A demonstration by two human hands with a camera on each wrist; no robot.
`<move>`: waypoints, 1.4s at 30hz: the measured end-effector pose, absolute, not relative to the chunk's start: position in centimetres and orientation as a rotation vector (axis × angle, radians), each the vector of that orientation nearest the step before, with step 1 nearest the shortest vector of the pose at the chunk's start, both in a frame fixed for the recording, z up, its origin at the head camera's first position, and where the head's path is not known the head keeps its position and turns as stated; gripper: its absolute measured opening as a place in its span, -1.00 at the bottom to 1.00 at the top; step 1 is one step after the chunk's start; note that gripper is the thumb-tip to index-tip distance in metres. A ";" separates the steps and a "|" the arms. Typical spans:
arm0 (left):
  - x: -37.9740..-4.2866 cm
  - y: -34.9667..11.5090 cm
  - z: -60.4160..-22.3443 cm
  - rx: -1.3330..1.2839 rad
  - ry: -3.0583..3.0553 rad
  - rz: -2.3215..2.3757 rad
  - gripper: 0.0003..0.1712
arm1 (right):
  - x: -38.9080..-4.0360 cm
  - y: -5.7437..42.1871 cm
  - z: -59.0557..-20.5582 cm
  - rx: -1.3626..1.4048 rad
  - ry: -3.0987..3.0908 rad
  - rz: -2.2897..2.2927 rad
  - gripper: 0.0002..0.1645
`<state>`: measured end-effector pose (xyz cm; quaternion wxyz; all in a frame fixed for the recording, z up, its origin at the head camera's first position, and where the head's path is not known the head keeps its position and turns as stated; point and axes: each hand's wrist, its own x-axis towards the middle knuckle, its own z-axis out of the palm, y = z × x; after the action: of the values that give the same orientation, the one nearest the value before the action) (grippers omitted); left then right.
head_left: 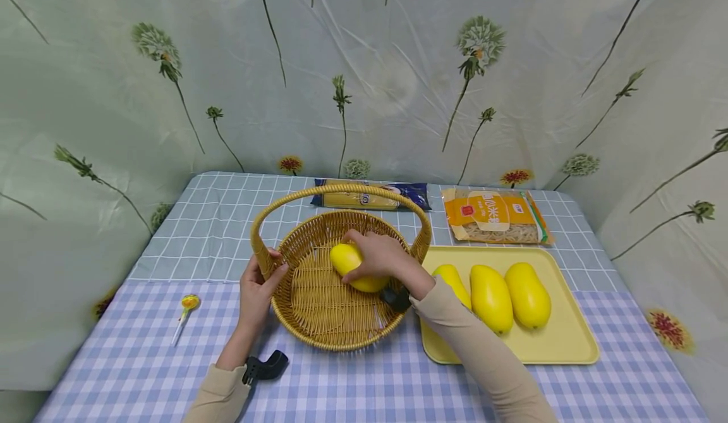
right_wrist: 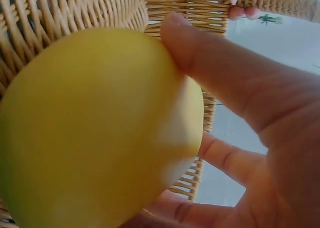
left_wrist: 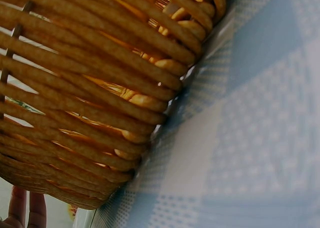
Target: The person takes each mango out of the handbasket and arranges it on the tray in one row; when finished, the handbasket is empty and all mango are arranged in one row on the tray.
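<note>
A round wicker basket (head_left: 324, 309) with a tall arched handle stands on the table. My left hand (head_left: 257, 290) grips its left side at the foot of the handle, thumb over the rim. Inside the basket my right hand (head_left: 380, 257) holds a yellow mango (head_left: 345, 260), its thumb and fingers curled round the fruit. The right wrist view shows that mango (right_wrist: 95, 128) large and close, the thumb on top and fingers beneath. In the left wrist view the basket's woven wall (left_wrist: 85, 92) fills the left side, with two fingertips below it.
Right of the basket, a yellow tray (head_left: 569, 341) bears three mangoes (head_left: 490, 300), one partly behind my right sleeve. A noodle packet (head_left: 364, 200) lies behind the basket, and an orange bag (head_left: 495, 215) behind the tray. A lollipop (head_left: 188, 309) lies at the left on the checked cloth.
</note>
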<state>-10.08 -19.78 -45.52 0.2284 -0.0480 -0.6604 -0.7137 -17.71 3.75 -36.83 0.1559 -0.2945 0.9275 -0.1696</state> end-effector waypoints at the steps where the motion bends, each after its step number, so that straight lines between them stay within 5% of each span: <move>1: -10.1 -19.8 -45.5 -0.128 -1.819 -1.964 -0.69 | -17.6 3.8 -36.7 -0.850 2.657 -0.491 -0.10; 42: -9.8 -19.3 -44.3 -0.092 -1.839 -1.968 -0.71 | -12.4 6.7 -34.5 -0.921 2.720 -1.101 -0.12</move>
<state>-9.76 -19.34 -44.27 0.2212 -0.0334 -0.6654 -0.7122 -12.36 6.67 -34.52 0.0330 -0.2992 0.8839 -0.3579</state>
